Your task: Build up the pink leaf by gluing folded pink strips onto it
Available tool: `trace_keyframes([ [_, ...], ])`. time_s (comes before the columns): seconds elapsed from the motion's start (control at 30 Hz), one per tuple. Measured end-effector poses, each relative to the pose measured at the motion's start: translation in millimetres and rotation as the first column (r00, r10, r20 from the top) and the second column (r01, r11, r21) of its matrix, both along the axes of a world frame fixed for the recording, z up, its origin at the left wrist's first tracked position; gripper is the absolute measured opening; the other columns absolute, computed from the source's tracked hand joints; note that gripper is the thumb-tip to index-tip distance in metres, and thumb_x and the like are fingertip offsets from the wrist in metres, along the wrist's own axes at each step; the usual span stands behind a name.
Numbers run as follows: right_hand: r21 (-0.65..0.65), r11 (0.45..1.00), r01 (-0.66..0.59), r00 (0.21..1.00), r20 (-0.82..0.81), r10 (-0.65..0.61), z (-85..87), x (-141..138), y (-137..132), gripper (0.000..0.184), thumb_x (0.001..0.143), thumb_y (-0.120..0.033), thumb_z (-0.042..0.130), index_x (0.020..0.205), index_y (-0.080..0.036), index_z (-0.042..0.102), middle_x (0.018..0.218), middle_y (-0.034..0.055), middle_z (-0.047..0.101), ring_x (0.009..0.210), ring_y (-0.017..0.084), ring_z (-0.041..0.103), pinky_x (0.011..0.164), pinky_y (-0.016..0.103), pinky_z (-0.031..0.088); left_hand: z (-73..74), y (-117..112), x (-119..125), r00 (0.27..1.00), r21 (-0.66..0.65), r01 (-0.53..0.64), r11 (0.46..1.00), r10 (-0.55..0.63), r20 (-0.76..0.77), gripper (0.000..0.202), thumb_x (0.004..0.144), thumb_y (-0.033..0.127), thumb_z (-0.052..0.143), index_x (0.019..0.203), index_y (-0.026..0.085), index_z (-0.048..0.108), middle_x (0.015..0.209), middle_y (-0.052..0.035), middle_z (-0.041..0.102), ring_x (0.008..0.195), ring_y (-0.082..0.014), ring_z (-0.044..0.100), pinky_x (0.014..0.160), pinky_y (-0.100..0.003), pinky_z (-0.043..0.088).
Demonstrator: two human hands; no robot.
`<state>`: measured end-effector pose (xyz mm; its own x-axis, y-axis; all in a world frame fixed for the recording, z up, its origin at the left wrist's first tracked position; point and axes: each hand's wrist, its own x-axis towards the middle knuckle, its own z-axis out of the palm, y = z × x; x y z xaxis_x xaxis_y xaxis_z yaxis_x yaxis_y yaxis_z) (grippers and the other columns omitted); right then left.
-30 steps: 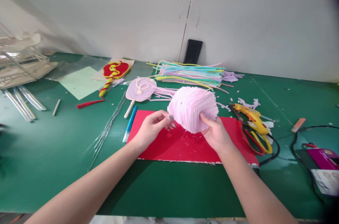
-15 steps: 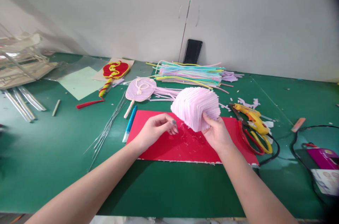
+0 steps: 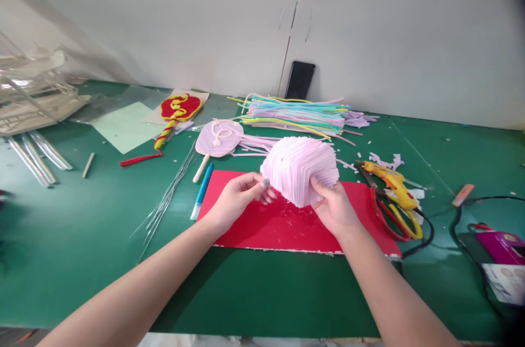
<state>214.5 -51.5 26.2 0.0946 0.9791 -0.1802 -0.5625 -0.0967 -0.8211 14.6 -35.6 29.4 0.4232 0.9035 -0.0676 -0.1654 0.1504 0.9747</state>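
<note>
A pale pink ribbed panel point(image 3: 301, 169), made of rows of fuzzy strips, is held tilted above a red mat point(image 3: 287, 224). My right hand point(image 3: 334, 207) grips its lower right edge. My left hand point(image 3: 238, 199) has its fingers curled and pinched together at the panel's left edge, touching it; whether anything is between the fingertips is too small to tell. A finished pink fan-shaped piece point(image 3: 217, 139) with a cream handle lies behind the mat.
A bundle of pastel fuzzy strips point(image 3: 295, 114) lies at the back near a black phone point(image 3: 300, 80). A yellow glue gun point(image 3: 391, 180) and red scissors point(image 3: 383, 215) sit right of the mat. A blue pen point(image 3: 202, 191), thin wires point(image 3: 166, 202) and a red-yellow ornament point(image 3: 176, 109) lie left.
My left hand drew back from the panel's edge half a second ago and has come up to touch it again. The panel dipped slightly leftward.
</note>
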Motion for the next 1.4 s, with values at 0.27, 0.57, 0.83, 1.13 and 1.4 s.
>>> trace_keyframes([
  [0.27,-0.008,0.999,0.044,0.999,-0.014,-0.044,-1.5,1.2,3.0,0.03,0.064,-0.02,0.078,0.092,-0.024,0.069,0.094,-0.0008,0.073,0.093,0.016,0.067,0.075,0.024,0.056,1.1,-1.9,-1.7,0.997,-0.018,-0.061,0.998,0.062,0.045,0.016,0.082,0.029,0.063,0.074,0.014,0.061,0.069,-0.0001,0.066,0.065,-0.0098,0.06,0.065,-0.023,0.047],
  [0.57,-0.001,0.998,0.065,0.998,-0.024,-0.065,-2.5,1.8,3.5,0.03,0.064,-0.02,0.078,0.092,-0.024,0.069,0.094,-0.0011,0.073,0.093,0.016,0.067,0.075,0.024,0.056,-2.4,-2.0,0.8,0.999,-0.056,0.041,0.998,-0.04,0.016,0.019,0.083,0.031,0.062,0.077,0.013,0.06,0.073,-0.0023,0.068,0.065,-0.0105,0.063,0.065,-0.023,0.048],
  [0.83,0.005,1.0,-0.002,1.0,0.002,0.002,-2.3,0.8,1.0,0.029,0.065,-0.022,0.078,0.092,-0.024,0.069,0.095,-0.0006,0.073,0.094,0.018,0.066,0.076,0.028,0.055,-8.1,1.7,0.0,0.992,-0.116,0.007,0.993,0.008,0.125,0.018,0.081,0.032,0.065,0.078,0.014,0.062,0.074,-0.0015,0.069,0.066,-0.0098,0.062,0.065,-0.022,0.048],
  [1.13,-0.001,1.0,0.013,1.0,0.001,-0.013,-2.5,1.1,1.6,0.031,0.064,-0.022,0.078,0.094,-0.025,0.069,0.096,-0.0008,0.073,0.096,0.019,0.066,0.078,0.029,0.056,0.4,-0.6,-0.1,0.987,-0.123,-0.037,0.992,0.055,0.153,0.015,0.08,0.028,0.065,0.075,0.016,0.06,0.07,0.0002,0.067,0.066,-0.0096,0.062,0.067,-0.022,0.047],
  [1.4,0.003,0.997,0.076,0.996,-0.051,-0.076,-1.5,0.0,3.4,0.032,0.063,-0.019,0.078,0.093,-0.025,0.07,0.095,-0.0015,0.073,0.093,0.015,0.066,0.077,0.025,0.056,-3.5,-1.5,0.5,0.998,-0.082,-0.002,0.997,0.007,0.057,0.019,0.08,0.031,0.065,0.074,0.014,0.06,0.072,-0.0017,0.068,0.064,-0.01,0.062,0.066,-0.023,0.048],
])
